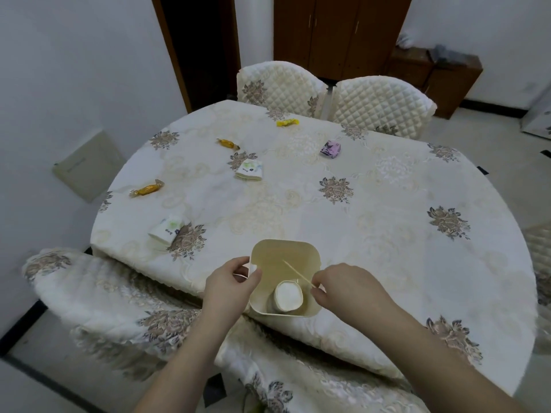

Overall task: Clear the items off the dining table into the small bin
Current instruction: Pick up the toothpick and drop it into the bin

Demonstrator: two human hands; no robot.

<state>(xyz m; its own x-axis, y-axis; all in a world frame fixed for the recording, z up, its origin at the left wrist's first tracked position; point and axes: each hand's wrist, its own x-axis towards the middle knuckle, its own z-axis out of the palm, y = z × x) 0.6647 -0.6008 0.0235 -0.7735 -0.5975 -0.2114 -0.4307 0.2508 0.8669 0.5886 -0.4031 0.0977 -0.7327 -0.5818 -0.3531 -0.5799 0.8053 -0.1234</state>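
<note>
The left hand (231, 283) grips the left rim of the small cream square plastic bin (310, 257), thumb curled over the edge and fingers on the outer wall. The right hand (347, 286) pinches the near end of a thin pale wooden stick (293, 269) between thumb and fingertips; the stick slants up and to the left over the bin's open mouth.

Inside the bin, at its near side, lies a white round paper cup (287, 296), tipped so its flat end faces up. The bin stands at the near edge of the round surface (402, 263), which is covered by a cream embroidered cloth with brown flower motifs.

To the left of the bin, near the left edge, lies a white tissue packet with green print (165, 229). Farther off, an orange-gold wrapped sweet (147, 188) rests on the left side. Beyond it, toward the middle, sits a second white tissue packet (250, 170), and just past that a smaller golden wrapped sweet (228, 143). A yellow wrapped sweet (287, 122) lies close to the far edge, and a purple tissue packet (331, 149) sits to its right, well apart from the others.

Two quilted cream chair backs (378, 105) stand beyond the far edge, with a brown wooden cupboard (337, 31) behind them.
</note>
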